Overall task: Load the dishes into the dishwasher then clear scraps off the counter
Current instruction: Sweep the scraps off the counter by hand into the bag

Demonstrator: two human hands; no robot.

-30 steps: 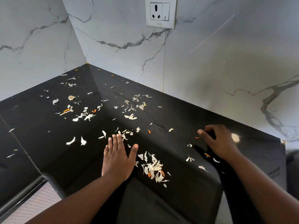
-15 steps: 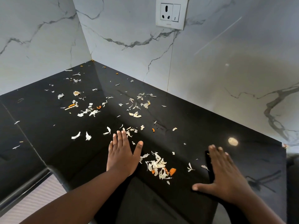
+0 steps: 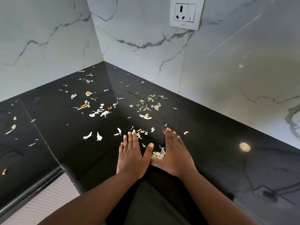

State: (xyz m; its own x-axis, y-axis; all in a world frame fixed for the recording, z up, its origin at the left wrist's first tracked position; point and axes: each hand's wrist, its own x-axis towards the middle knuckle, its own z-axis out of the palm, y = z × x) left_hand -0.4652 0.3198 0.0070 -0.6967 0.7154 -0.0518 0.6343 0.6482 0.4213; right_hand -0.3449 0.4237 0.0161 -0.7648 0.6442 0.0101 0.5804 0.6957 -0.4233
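The counter (image 3: pixel 211 143) is glossy black. Scattered over it, the scraps (image 3: pixel 158 155) are mostly off-white and cream, with a few orange bits (image 3: pixel 83 105) among them. The walls (image 3: pixel 48 38) are white marble with grey veining. The socket plate (image 3: pixel 186 13) is white with dark holes.

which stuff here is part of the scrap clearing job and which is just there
Part of the job:
small heap of pale shreds between the hands
scattered white and orange peel scraps
glossy black stone counter
left hand, flat
right hand, flat

Just there:
white wall socket with switch
white marble-look wall
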